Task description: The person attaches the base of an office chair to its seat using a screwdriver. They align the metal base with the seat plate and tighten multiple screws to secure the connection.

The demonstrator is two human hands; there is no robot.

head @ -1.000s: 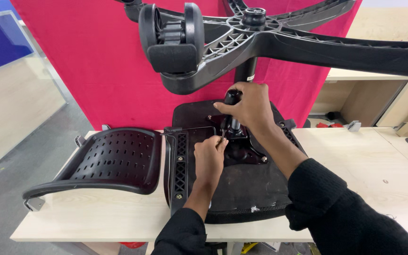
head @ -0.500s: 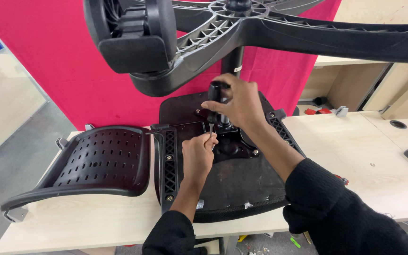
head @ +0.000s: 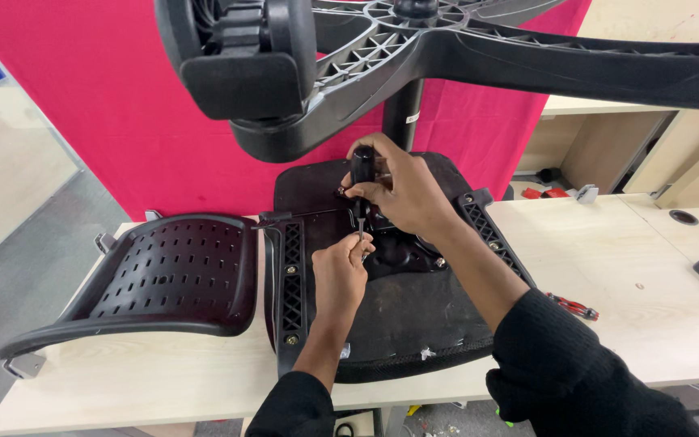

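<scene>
My 2 black sleeves rise from the table's near edge, cut off by the frame. My left hand (head: 340, 271) is pinched around the lower end of a thin metal shaft, where it meets the underside of the upturned chair seat (head: 402, 324); whatever lies under my fingertips is hidden. My right hand (head: 398, 190) is clenched around the black handle of the screwdriver (head: 361, 182), held upright over the seat's metal mechanism plate (head: 402, 251); my palm covers most of the handle. The seat lies face down at the middle of the table (head: 608, 267). Beside it, toward the left edge, rests the perforated black backrest (head: 163, 275). A small red-handled tool (head: 574, 306), hard to make out, lies right of my forearm. Beyond, the gas column (head: 402, 113) stands up, and the wheeled star base (head: 446, 48) fills the top, cropped.
</scene>
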